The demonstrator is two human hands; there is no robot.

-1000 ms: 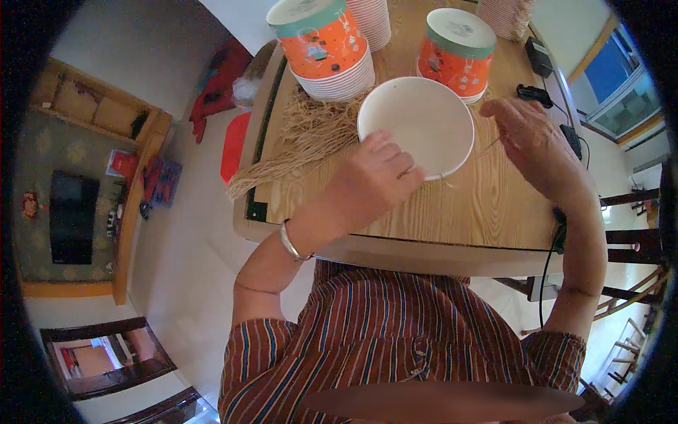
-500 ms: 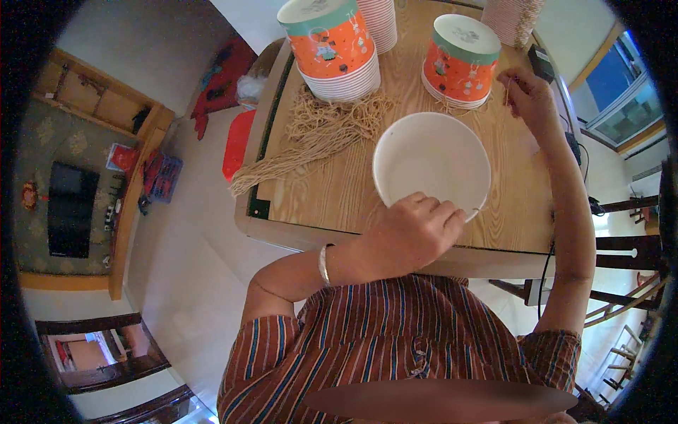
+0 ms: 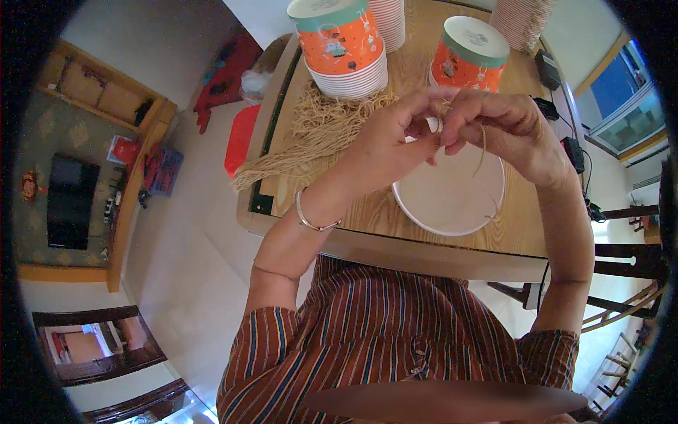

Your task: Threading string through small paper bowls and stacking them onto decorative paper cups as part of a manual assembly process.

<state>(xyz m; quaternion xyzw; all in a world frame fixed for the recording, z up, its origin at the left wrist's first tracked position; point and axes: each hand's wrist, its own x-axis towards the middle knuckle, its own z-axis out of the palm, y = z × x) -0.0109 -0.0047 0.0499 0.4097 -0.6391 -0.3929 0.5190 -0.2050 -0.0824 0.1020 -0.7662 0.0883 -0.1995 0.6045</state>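
A white paper tub (image 3: 452, 205) stands open side up near the table's front edge. My left hand (image 3: 406, 138), with a bangle at the wrist, pinches at its far rim; a small white piece shows between thumb and fingers. Close against it, my right hand (image 3: 501, 131) has its fingers closed on a thin beige string (image 3: 483, 152), which hangs down over the tub. A bit of string sticks out at the tub's near right rim. The fingertips partly cover one another, and the far rim is mostly hidden.
A tangled bundle of beige strings (image 3: 318, 127) lies on the table (image 3: 519, 219) at left. Behind are two upside-down stacks of orange-and-green printed tubs (image 3: 342, 49) (image 3: 470, 60) and more white stacks. Black adapters and cables (image 3: 547, 69) line the right edge.
My left hand has left the near rim and moved to the far one. My right hand came in from beside the right stack to meet it, with a string in its fingers.
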